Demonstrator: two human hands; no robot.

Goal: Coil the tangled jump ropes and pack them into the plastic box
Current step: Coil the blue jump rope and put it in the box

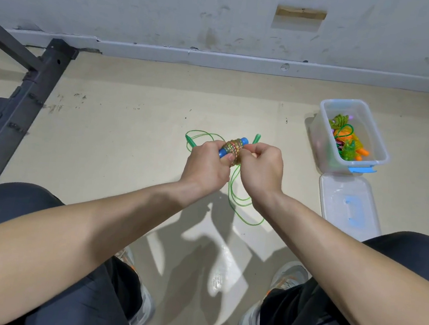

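My left hand (206, 168) grips a blue-handled jump rope (233, 148) with its multicoloured cord wound tightly round the handles. My right hand (261, 168) pinches the wound cord at the bundle's right side. Under both hands a loose green jump rope (240, 204) lies tangled on the floor, its green handles (256, 138) poking out behind my fingers. The clear plastic box (326, 141) stands open at the right, with several coiled ropes (347, 142) in green and orange inside.
The box's clear lid (349, 206) with blue clips lies on the floor just in front of the box. A dark metal frame (29, 92) stands at the left by the wall. My knees and shoes fill the bottom of the view.
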